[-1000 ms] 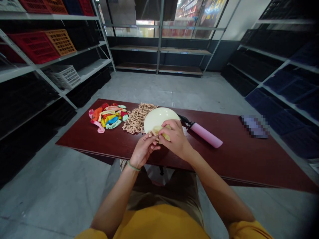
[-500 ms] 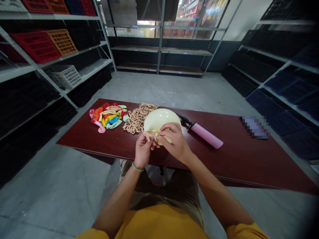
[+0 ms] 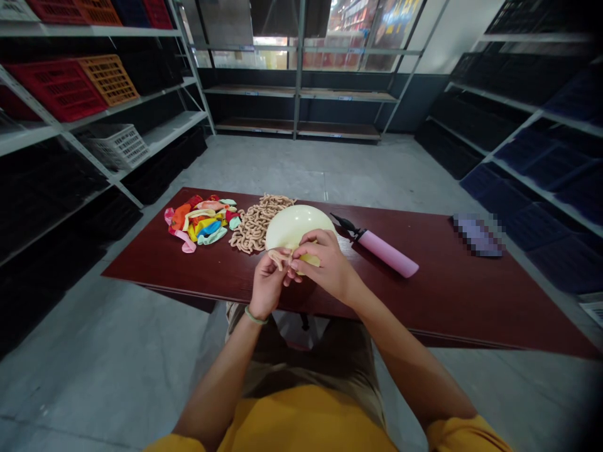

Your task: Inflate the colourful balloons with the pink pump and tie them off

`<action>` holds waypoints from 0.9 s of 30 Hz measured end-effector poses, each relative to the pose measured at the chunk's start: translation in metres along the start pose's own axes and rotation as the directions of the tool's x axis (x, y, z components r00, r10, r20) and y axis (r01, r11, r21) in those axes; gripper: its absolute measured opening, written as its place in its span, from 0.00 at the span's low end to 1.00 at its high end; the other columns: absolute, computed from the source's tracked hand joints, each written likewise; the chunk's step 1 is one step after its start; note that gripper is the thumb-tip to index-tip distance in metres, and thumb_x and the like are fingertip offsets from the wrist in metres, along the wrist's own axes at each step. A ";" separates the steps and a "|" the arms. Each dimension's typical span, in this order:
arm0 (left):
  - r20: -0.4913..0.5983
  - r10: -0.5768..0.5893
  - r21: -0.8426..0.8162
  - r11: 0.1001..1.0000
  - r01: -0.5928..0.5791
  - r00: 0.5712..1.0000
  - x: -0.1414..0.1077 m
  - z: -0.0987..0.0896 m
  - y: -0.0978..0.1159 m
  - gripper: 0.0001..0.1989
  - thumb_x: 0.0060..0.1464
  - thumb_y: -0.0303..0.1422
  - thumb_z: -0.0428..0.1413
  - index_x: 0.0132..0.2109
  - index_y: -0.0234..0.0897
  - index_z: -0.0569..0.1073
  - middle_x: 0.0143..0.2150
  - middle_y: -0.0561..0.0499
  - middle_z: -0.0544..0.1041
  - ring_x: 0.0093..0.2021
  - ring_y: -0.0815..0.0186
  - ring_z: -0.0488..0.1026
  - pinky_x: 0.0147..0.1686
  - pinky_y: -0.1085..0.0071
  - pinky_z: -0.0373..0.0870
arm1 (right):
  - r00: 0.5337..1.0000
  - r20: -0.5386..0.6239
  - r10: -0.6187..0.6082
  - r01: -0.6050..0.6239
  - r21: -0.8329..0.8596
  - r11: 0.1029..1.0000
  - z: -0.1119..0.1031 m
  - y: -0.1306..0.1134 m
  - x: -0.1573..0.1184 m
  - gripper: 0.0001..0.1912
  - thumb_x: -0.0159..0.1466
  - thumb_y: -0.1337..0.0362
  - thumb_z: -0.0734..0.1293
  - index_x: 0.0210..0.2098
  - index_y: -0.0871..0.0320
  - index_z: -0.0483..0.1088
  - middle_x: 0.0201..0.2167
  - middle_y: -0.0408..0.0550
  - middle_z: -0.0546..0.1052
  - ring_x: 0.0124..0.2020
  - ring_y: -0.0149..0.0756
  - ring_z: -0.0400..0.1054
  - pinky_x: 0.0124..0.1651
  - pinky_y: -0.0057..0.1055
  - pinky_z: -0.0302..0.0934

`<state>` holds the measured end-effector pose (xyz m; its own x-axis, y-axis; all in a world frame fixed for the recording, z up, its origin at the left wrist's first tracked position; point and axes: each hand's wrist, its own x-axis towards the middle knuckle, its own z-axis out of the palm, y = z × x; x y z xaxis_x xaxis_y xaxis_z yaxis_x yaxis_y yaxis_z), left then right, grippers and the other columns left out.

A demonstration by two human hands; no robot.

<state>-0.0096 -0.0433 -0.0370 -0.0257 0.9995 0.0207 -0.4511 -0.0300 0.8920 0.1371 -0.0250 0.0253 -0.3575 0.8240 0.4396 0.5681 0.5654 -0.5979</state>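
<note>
- Against the earlier frames, more of the pump's [image 3: 389, 253] black nozzle shows beside the balloon [image 3: 294, 223], which sits slightly farther left of it.
- The tan piece [image 3: 277, 258], bunched between both hands in the first frame, now lies across the left fingertips.
- Left hand [image 3: 267, 285]: thumb and fingers pinch the tan piece; one band [image 3: 255, 316] circles the wrist.
- Right hand [image 3: 330, 267]: thumb and forefinger are pressed together at the balloon's neck, the others curled; exactly what they grip is too small to tell.
- One blown-up balloon, by the middle of the bench [image 3: 447, 282], between the tan pile [image 3: 257, 226] and the pump.
- One pump, right of centre.
- One tan pile near the far edge, too tangled to count.
- One heap of flat balloons [image 3: 200, 220] toward the far left corner, overlapping, uncountable.
- One blurred-out thing [image 3: 478, 235] near the far right corner.
</note>
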 end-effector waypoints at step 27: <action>-0.076 0.003 -0.193 0.981 -0.017 0.997 0.012 0.002 0.008 0.09 0.48 0.28 0.60 0.38 0.34 0.71 0.22 0.58 0.68 0.18 0.78 0.58 0.20 0.79 0.66 | 0.972 -0.148 -0.182 0.145 -0.234 0.961 0.003 0.014 -0.008 0.03 0.63 0.70 0.63 0.33 0.58 0.67 0.40 0.52 0.68 0.46 0.43 0.60 0.53 0.43 0.57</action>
<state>-0.0120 -0.0315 -0.0292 -0.0947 0.9954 -0.0115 -0.6146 -0.0494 0.7873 0.1457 -0.0238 0.0116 -0.3414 0.6925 0.6355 0.6678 0.6545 -0.3545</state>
